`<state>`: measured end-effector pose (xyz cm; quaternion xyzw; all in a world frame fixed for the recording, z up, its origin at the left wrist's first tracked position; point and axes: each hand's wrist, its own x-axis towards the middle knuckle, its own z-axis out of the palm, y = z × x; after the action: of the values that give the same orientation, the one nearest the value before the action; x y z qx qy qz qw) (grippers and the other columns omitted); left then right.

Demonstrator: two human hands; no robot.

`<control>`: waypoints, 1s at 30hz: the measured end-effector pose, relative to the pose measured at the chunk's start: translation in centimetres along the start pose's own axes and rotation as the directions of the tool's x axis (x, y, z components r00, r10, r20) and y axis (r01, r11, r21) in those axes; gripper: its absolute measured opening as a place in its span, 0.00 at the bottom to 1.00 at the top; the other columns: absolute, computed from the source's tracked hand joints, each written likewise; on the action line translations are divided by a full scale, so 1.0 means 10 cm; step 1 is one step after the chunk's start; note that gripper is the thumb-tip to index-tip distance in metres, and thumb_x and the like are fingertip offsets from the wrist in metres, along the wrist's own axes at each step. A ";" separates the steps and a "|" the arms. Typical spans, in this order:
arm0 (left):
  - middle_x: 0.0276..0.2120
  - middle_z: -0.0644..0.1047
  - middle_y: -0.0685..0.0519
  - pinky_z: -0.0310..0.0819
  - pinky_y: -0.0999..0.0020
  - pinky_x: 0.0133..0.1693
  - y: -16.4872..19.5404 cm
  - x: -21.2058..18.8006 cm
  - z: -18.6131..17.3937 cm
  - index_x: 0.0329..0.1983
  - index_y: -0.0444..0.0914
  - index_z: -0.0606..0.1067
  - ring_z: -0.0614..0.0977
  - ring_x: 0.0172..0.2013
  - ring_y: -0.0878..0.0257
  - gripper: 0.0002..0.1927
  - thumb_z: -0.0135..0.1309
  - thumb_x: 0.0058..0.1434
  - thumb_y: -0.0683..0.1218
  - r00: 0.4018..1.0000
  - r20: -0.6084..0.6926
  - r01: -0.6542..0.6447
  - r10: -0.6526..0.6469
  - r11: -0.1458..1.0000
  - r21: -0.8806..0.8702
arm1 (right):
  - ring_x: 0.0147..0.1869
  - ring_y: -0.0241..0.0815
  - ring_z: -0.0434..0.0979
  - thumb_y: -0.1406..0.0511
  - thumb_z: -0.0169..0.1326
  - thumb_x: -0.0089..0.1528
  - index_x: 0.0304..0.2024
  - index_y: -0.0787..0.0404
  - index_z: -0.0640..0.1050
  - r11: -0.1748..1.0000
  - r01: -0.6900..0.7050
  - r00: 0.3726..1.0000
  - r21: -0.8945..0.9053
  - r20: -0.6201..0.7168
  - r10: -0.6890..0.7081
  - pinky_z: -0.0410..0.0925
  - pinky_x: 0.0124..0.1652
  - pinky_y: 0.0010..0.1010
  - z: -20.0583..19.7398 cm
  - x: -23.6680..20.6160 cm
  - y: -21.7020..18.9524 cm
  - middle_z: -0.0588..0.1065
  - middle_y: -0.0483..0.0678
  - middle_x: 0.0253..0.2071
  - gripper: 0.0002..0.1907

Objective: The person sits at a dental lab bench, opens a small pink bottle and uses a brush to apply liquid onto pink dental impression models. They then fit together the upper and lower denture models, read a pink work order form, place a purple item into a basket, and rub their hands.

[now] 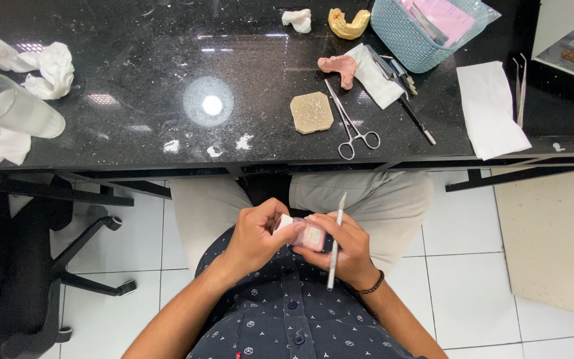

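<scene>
A seated person, seen from above, holds a small pink and white dental cast (302,233) over the lap, just below the edge of a black bench (134,80). The left hand (255,236) wraps closed around the cast's left side. The right hand (347,247) steadies the cast's right side with its fingertips and also grips a thin white carving tool (335,242), standing nearly upright, tip pointing toward the bench. The tip is off the cast, so this looks like a pause to turn or inspect the piece between strokes. Resuming would call for tipping the tool down onto the surface while the left hand holds firm.

On the bench lie scissor-handled forceps (353,126), a tan perforated pad (311,112), a pink cast (339,66), a yellow cast (348,24), a teal basket (400,40), tissues (51,66) and a clear cup (11,106).
</scene>
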<state>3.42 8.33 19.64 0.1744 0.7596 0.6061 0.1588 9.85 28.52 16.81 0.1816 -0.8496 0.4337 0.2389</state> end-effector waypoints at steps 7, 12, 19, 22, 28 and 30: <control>0.29 0.78 0.57 0.72 0.76 0.27 0.14 -0.02 -0.33 0.57 0.36 0.75 0.76 0.25 0.73 0.23 0.64 0.59 0.44 0.942 0.335 -0.014 0.037 0.997 -0.071 | 0.41 0.41 0.84 0.64 0.75 0.48 0.55 0.63 0.79 0.944 -0.216 0.974 0.248 0.121 0.191 0.75 0.40 0.28 -0.11 -0.05 0.15 0.82 0.51 0.43 0.34; 0.27 0.80 0.55 0.74 0.75 0.29 0.17 0.00 -0.35 0.56 0.36 0.76 0.79 0.27 0.72 0.20 0.65 0.61 0.44 0.948 0.318 -0.006 0.008 1.000 -0.008 | 0.43 0.40 0.84 0.63 0.76 0.48 0.55 0.64 0.78 0.981 -0.141 0.987 0.135 0.093 0.129 0.75 0.42 0.27 -0.07 -0.02 0.15 0.81 0.52 0.45 0.34; 0.27 0.81 0.53 0.76 0.73 0.29 0.09 -0.01 -0.37 0.55 0.36 0.77 0.81 0.26 0.69 0.23 0.67 0.57 0.45 0.949 0.314 -0.038 0.038 0.999 -0.006 | 0.45 0.41 0.85 0.65 0.77 0.47 0.54 0.64 0.79 0.908 -0.291 0.951 0.303 0.195 0.239 0.76 0.46 0.26 -0.07 -0.03 0.18 0.83 0.51 0.45 0.34; 0.30 0.82 0.52 0.78 0.73 0.30 0.07 -0.03 -0.36 0.55 0.35 0.77 0.82 0.28 0.69 0.25 0.67 0.56 0.46 0.944 0.304 -0.137 0.129 0.991 0.002 | 0.46 0.42 0.85 0.66 0.77 0.47 0.54 0.64 0.80 0.836 -0.414 0.902 0.360 0.284 0.325 0.77 0.47 0.27 -0.10 -0.03 0.20 0.84 0.52 0.44 0.33; 0.27 0.80 0.52 0.76 0.74 0.30 0.03 -0.03 -0.32 0.44 0.33 0.78 0.81 0.26 0.70 0.18 0.68 0.59 0.49 0.969 0.218 -0.148 0.118 0.980 0.130 | 0.53 0.48 0.84 0.68 0.73 0.49 0.54 0.63 0.76 0.966 -0.123 0.992 0.229 0.069 0.110 0.76 0.52 0.32 -0.05 -0.01 0.14 0.80 0.56 0.53 0.32; 0.22 0.80 0.53 0.74 0.74 0.25 0.03 -0.02 -0.26 0.41 0.33 0.79 0.80 0.22 0.71 0.19 0.68 0.55 0.51 0.988 0.140 -0.081 0.062 0.988 0.133 | 0.54 0.51 0.83 0.68 0.73 0.49 0.54 0.62 0.75 0.995 -0.016 1.000 0.098 -0.020 0.018 0.76 0.52 0.34 -0.01 -0.01 0.11 0.79 0.56 0.54 0.31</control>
<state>2.43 6.05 20.49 0.2527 0.7805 0.5442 0.1756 9.38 29.20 16.09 0.1813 -0.8265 0.4785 0.2348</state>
